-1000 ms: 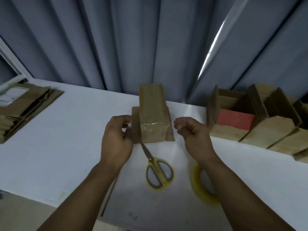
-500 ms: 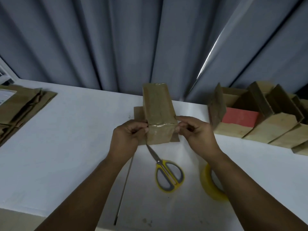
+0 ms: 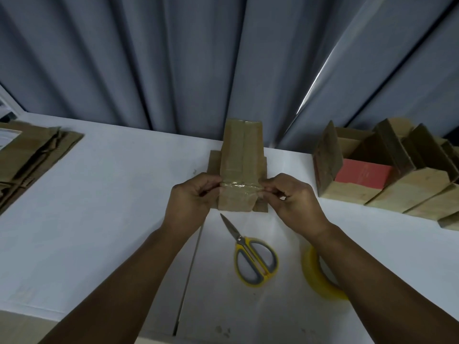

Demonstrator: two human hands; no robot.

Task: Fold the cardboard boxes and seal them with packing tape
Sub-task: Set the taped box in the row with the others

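A narrow brown cardboard box [image 3: 242, 155] stands upright in the middle of the white table [image 3: 99, 207], with two side flaps spread at its base. A strip of clear packing tape [image 3: 242, 186] runs across its near face. My left hand [image 3: 192, 198] pinches the left end of the strip against the box edge. My right hand [image 3: 289, 198] pinches the right end. A yellow roll of tape [image 3: 315, 276] lies near my right forearm, partly hidden by it. Yellow-handled scissors [image 3: 250, 256] lie in front of the box.
Flattened cardboard boxes [image 3: 27, 160] are stacked at the table's left edge. Several folded boxes [image 3: 397, 184] stand at the right, one with a red panel [image 3: 362, 173]. Grey curtains [image 3: 173, 58] hang behind the table. A seam [image 3: 191, 264] splits the tabletop.
Both hands moved inward from beside the box and took hold of the ends of the tape strip on its near face.
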